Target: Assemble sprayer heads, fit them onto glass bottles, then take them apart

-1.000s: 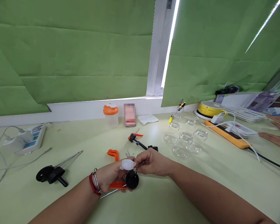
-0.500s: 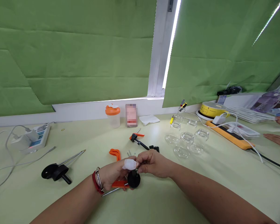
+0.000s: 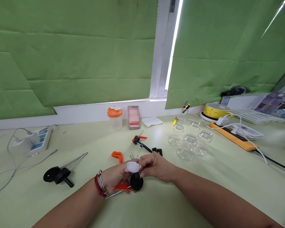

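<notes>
Black knob, head view: held just above the desk, between both hands. Left hand has its grip clamped on the orange clamp body carrying it. Right hand, nearer, pinches the knob's top. Its metal rod runs down-left.

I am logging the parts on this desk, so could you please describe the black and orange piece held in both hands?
The black and orange piece shows a round black disc, plastic by its look, facing the camera, an orange part behind it and a thin metal rod pointing lower left. The left hand clasps it over the table; the right hand pinches its top.
</notes>
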`<control>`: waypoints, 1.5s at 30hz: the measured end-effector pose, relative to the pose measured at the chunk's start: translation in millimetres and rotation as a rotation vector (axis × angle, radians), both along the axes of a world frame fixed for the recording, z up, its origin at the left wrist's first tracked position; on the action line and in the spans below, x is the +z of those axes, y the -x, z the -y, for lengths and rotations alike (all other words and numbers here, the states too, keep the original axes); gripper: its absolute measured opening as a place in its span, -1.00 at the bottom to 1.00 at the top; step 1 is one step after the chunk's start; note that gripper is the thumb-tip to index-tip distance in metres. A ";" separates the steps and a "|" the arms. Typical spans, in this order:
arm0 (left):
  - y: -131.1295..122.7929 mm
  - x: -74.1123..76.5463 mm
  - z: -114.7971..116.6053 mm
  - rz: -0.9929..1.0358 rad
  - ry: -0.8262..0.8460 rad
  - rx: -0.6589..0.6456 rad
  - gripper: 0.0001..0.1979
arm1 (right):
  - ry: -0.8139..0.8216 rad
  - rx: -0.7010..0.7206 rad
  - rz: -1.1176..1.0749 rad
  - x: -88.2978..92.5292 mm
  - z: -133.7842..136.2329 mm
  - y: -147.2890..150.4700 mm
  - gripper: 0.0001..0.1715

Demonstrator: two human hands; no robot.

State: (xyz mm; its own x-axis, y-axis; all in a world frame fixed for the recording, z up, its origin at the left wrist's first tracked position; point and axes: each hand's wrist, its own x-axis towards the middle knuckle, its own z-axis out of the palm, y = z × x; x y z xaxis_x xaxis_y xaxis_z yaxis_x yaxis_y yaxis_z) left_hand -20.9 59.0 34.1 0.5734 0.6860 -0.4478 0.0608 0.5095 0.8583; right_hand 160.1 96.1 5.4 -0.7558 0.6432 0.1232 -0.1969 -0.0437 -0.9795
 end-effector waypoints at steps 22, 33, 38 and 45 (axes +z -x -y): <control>-2.2 5.6 -0.3 -0.031 -0.006 -0.019 -0.48 | -0.117 -0.004 0.091 0.4 -1.9 0.3 -0.78; -2.2 5.4 0.2 -0.025 -0.002 -0.015 -0.49 | -0.012 0.029 0.063 -2.0 -1.3 1.8 -0.74; -2.3 6.0 0.6 -0.015 -0.010 -0.013 -0.53 | 0.002 0.034 0.055 -3.0 -0.3 1.8 -0.73; -1.1 2.7 -0.4 -0.002 0.002 -0.013 -0.48 | 0.019 0.047 0.042 -3.6 -0.1 2.9 -0.71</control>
State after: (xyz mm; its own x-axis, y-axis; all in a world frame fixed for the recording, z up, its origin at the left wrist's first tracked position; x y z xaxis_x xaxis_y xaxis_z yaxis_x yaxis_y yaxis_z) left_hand -19.8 59.3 36.8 0.5816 0.6773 -0.4506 0.0697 0.5104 0.8571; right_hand 157.1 96.1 1.7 -0.7892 0.6091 0.0789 -0.1532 -0.0709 -0.9857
